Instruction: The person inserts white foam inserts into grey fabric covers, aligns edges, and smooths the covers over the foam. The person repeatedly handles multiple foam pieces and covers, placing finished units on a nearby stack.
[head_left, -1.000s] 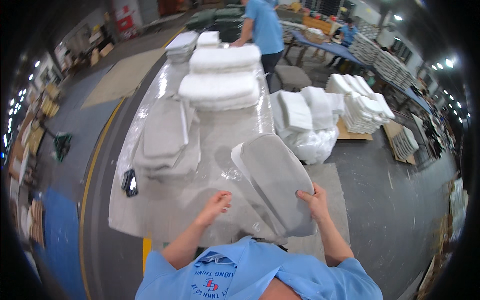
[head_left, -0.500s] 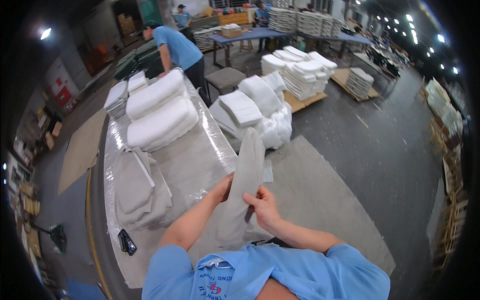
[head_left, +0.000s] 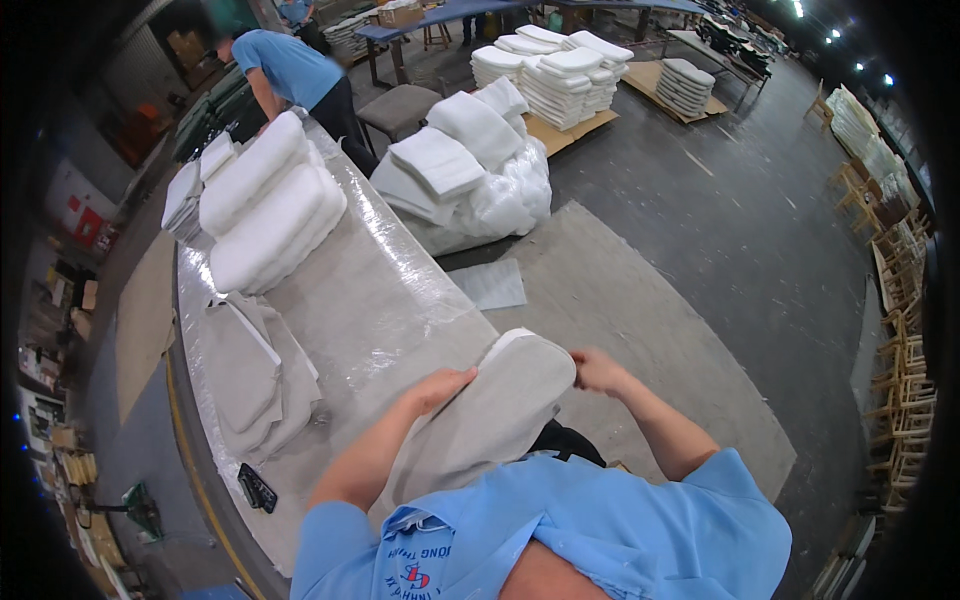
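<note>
A light grey cushion cover (head_left: pixel 500 400) with one rounded end lies flat in front of my body, over the near end of the plastic-wrapped table. White padding shows along its upper left edge. My left hand (head_left: pixel 443 388) grips that left edge, thumb on top. At the rounded right end, my right hand (head_left: pixel 598 371) pinches the rim with bent fingers. Further left on the table rests a loose stack of grey cushion covers (head_left: pixel 245 375), with white edges showing.
Thick white padding (head_left: pixel 275 235) is piled on the table's far half, and a black phone-like object (head_left: pixel 257 488) lies near its left edge. Beyond the table stand a bagged heap of white pads (head_left: pixel 465 165) and a grey stool (head_left: pixel 398 108). A co-worker (head_left: pixel 300 75) bends over at the far end.
The cover has gone from raised and narrow to lying flat, lower and nearer my body. My right hand has shifted right to its rounded end. The view has tilted downward.
</note>
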